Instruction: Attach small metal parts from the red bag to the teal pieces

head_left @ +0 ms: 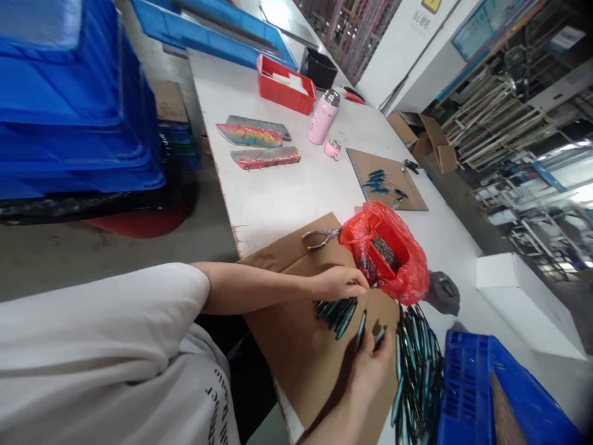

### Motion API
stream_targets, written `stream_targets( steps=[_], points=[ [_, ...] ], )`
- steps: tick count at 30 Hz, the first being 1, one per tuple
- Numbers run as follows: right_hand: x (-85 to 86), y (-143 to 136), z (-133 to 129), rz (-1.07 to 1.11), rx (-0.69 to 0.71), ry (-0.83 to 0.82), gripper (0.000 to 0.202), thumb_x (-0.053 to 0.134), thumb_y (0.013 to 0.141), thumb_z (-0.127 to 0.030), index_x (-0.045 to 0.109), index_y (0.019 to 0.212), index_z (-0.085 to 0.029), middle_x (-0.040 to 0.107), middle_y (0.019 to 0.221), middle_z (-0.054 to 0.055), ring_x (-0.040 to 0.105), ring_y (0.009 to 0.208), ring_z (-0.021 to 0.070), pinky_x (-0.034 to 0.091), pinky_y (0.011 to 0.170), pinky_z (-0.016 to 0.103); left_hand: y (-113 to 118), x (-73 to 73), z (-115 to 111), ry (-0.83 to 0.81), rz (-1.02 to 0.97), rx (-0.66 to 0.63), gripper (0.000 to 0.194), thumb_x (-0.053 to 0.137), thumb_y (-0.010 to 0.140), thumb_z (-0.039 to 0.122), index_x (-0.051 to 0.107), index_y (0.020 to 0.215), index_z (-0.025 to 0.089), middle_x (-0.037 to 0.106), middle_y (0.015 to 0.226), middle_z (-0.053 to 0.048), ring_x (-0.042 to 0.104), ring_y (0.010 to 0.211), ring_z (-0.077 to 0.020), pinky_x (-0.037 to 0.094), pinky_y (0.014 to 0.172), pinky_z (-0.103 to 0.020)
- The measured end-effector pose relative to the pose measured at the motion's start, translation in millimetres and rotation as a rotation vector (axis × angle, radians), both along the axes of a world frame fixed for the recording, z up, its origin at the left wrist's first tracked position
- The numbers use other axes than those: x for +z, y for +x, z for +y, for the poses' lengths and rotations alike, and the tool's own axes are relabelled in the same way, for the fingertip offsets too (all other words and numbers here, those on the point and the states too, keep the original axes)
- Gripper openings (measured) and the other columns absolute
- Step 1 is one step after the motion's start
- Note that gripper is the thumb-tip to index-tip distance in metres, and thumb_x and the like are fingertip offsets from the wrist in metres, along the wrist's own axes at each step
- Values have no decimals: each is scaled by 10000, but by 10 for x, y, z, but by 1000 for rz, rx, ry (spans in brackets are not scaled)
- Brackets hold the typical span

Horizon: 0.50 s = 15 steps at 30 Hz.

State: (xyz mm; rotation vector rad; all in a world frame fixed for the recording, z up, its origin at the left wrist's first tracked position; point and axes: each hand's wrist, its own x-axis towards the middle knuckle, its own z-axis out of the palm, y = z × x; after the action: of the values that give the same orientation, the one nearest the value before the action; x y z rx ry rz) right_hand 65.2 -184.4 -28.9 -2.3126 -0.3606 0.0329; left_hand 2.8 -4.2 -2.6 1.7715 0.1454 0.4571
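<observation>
My left hand (341,283) is closed, fingertips pinched together beside the red bag; what they hold, if anything, is too small to make out. Just below it a small group of slim teal-and-black fishing lures (340,315) lies on a brown cardboard sheet (306,364). My right hand (370,364) is closed on a dark, slim lure (380,337) that sticks out between thumb and fingers. Another lure (361,330) is at its fingertips; I cannot tell whether it is held. A large pile of lures (417,371) lies right of this hand.
A red plastic bag (412,259) lines a red box with small metal parts (383,252); pliers (322,238) lie beside it. Farther off stand a pink flask (323,117) and a board with lures (403,179). A blue basket (467,383) borders the pile.
</observation>
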Motion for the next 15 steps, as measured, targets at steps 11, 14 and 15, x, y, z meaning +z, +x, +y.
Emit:
stream_targets(
  steps=[11,14,15],
  points=[
    [20,-168,177,122,386,43,448,420,773,-409,474,1175,-217,542,1175,79,494,1062,177,360,887,301,34,-40,15,-56,50,74,185,459,762,225,592,840,123,599,788,-5,532,694,-74,390,645,-147],
    [24,-58,60,6,244,43,437,409,771,-411,490,1161,-230,551,1163,63,504,1049,175,374,875,293,39,-59,35,-19,33,84,191,452,772,226,596,848,126,599,784,-5,530,700,-74,388,660,-148],
    [18,8,-17,-73,133,9,440,413,763,-416,498,1155,-235,565,1141,62,523,1023,183,389,855,295,44,-71,42,-12,28,89,191,452,774,226,596,851,127,601,788,-6,531,708,-75,387,669,-149]
  ],
)
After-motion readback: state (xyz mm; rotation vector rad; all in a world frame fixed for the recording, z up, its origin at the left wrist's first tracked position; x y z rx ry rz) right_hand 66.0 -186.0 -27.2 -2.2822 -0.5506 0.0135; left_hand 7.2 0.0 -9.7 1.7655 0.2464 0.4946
